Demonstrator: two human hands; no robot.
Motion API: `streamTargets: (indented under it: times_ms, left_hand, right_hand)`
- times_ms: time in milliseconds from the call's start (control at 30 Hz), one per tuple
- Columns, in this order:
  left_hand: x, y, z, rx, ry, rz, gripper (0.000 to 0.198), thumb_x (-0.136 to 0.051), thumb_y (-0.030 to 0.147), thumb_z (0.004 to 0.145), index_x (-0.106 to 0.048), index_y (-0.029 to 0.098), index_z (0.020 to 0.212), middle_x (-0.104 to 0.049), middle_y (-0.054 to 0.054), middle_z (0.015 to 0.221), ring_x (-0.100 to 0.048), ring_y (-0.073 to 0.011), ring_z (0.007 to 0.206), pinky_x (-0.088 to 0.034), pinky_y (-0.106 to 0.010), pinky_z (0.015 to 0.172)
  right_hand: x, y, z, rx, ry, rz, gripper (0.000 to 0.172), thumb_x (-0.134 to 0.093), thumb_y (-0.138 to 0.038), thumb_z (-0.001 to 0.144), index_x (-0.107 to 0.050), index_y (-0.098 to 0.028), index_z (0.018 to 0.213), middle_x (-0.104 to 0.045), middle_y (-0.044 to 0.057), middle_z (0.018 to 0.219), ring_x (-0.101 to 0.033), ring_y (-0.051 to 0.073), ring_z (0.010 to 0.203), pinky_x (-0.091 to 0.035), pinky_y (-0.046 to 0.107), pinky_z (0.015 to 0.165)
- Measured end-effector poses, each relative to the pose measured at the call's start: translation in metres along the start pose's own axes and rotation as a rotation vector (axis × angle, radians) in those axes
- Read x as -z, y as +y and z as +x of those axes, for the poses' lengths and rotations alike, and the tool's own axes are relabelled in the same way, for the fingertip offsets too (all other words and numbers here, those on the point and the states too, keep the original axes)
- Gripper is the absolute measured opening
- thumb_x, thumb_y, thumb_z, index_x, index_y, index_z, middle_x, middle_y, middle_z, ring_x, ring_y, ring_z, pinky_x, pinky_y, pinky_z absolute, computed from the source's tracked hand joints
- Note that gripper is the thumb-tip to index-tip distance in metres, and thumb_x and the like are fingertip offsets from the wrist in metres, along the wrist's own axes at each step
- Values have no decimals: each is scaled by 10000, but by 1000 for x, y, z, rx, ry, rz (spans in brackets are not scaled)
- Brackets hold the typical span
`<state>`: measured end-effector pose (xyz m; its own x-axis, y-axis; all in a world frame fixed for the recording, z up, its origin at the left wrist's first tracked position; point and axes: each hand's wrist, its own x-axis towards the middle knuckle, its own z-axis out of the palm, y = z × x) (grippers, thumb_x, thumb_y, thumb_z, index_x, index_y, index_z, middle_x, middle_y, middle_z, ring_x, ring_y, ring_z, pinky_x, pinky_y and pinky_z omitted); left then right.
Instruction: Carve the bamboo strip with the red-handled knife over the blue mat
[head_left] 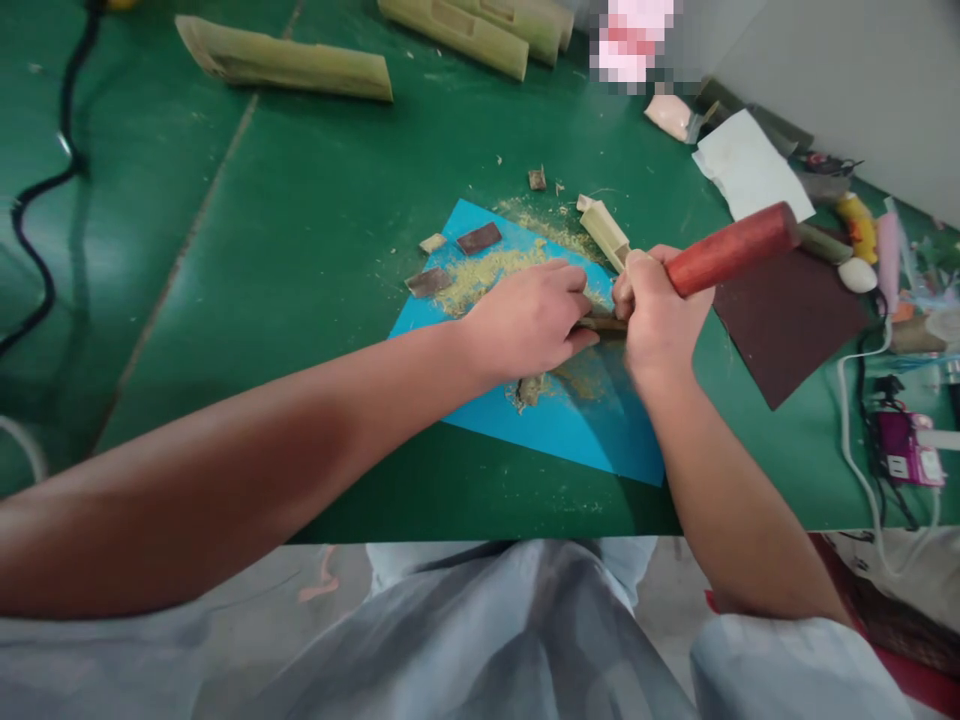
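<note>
My left hand [536, 310] is closed, its fingers pinching a narrow brownish-green bamboo piece [604, 325] above the blue sheet [555, 450]. Close beside it, my right hand [664, 315] wraps round a tool with a thick red wooden handle [735, 248]. That handle points up and to the right, while the tool's working end is hidden by my fingers and the bamboo. Yellowish shavings and dust [491, 275] lie scattered on the sheet around my hands. Just beyond my right hand rests a pale cut bamboo piece [604, 232].
Dark sandpaper scraps [478, 238] lie at the sheet's left side, and a larger brown sheet [787, 320] is at right. Bamboo sections [292, 62] lie at the back of the green table [315, 200]. White paper [750, 165], cables and a purple device [907, 445] occupy the right side.
</note>
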<state>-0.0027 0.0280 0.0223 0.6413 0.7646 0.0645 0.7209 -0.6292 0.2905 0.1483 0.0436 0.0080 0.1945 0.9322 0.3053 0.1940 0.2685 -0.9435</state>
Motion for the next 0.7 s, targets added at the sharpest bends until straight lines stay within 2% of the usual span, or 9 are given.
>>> streamTargets:
  times_ms: [233,400,567,700]
  left_hand:
    - [0,0,-2,-3,-10,-5,314,-505,338,1026,-732,124,1053,-680,-134,1155,-602,-274,1116,-504,-387,930]
    - [1,1,-2,-1,-36,28,312,-541,347,1007,-744,116,1059,-676,-137,1162,-603,-289,1134,-509,-402,944]
    - [4,3,-4,-4,-36,45,342,-464,307,1038,-734,109,1109,-670,-135,1175,-596,-278,1138,-503,-387,952]
    - [2,2,-3,-5,-30,47,355,-445,321,1037,-734,117,1073,-672,-133,1127,-599,-283,1123,-502,-387,949]
  right_hand:
    - [10,7,4,-18,-94,-31,423,-669,-418,915,-464,-256,583,-461,-57,542,-447,117,496,-436,294,522]
    - [12,8,5,-64,-110,-39,482,-690,-549,895,-443,-254,604,-459,-61,546,-463,114,515,-467,282,531]
    - [11,6,5,-59,-123,-15,476,-698,-542,893,-451,-249,611,-448,-66,545,-458,105,511,-452,268,512]
    - [9,2,5,-74,-125,-58,489,-713,-560,882,-446,-254,609,-419,-68,529,-453,106,502,-440,268,496]
